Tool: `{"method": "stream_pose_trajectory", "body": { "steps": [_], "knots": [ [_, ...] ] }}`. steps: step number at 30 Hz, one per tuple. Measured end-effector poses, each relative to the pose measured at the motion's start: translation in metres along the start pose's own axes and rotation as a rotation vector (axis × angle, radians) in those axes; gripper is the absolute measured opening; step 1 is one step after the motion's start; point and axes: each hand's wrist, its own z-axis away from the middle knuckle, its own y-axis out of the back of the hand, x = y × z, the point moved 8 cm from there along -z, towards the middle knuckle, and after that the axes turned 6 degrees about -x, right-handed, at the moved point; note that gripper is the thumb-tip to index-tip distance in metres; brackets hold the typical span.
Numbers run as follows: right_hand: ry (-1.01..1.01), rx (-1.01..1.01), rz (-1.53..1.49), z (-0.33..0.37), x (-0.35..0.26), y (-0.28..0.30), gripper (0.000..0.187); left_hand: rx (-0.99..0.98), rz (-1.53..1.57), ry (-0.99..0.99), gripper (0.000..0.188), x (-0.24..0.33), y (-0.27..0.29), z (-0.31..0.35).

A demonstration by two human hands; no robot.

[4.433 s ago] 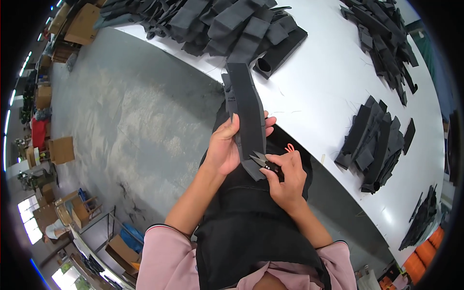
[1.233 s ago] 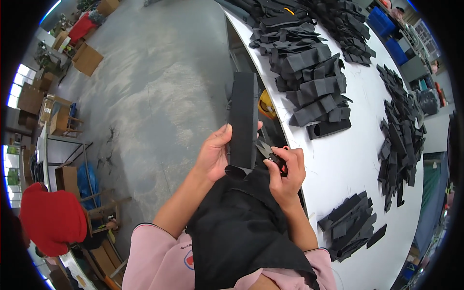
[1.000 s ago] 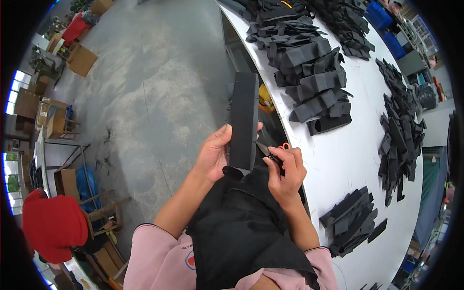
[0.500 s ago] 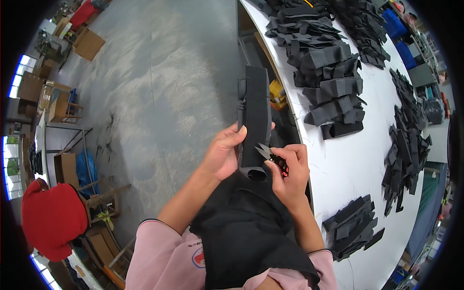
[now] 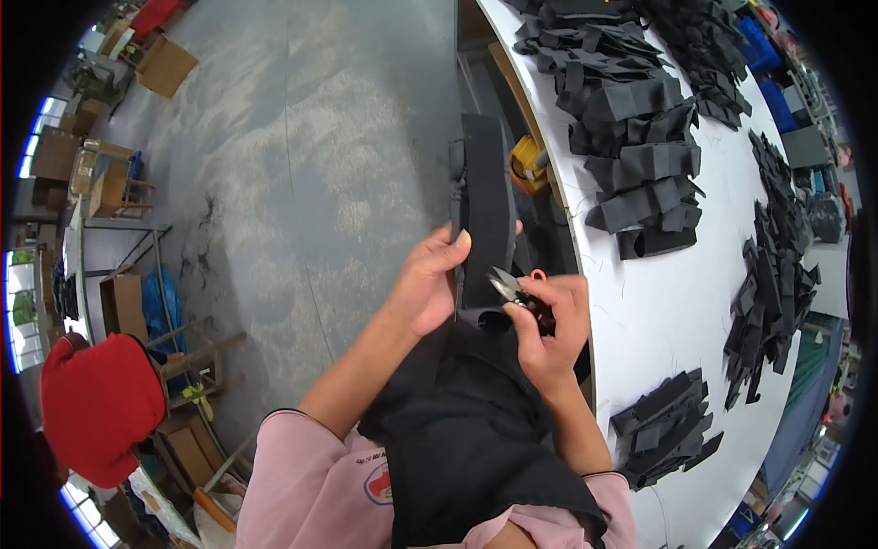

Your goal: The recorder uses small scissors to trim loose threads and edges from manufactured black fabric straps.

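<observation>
My left hand [image 5: 433, 282] is closed round a long black fabric piece [image 5: 487, 188], its thumb on the near face and fingertips showing at the far edge. The piece points away from me, and its lower end curls into a loop above my black apron. In my right hand [image 5: 554, 331] are small thread snips [image 5: 505, 284], gripped in the fist with the blades pointing left toward the piece's right edge. The blades stand slightly apart. Whether they touch the fabric, I cannot tell.
On the right, a white table [image 5: 640, 320] bears heaps of black fabric pieces [image 5: 645, 165] and a smaller pile [image 5: 668, 430] near me. Something yellow [image 5: 528, 165] sits beneath its edge. A person in red [image 5: 102, 409] is at the left, near a wooden stool and cardboard boxes [image 5: 166, 66].
The snips have turned a little in my right hand, and a red handle loop now shows above the fingers. The fabric piece has shifted slightly in my left hand.
</observation>
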Motion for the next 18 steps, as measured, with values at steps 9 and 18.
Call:
{"method": "stream_pose_trajectory", "body": {
  "steps": [9, 18],
  "knots": [
    [0.092, -0.215, 0.035, 0.029, 0.004, -0.045, 0.038, -0.006, 0.152, -0.086, 0.045, 0.015, 0.017, -0.011],
    [0.08, -0.047, 0.091, 0.027, 0.003, -0.023, 0.031, 0.077, 0.072, -0.061, 0.043, 0.013, 0.018, -0.011]
  ]
}}
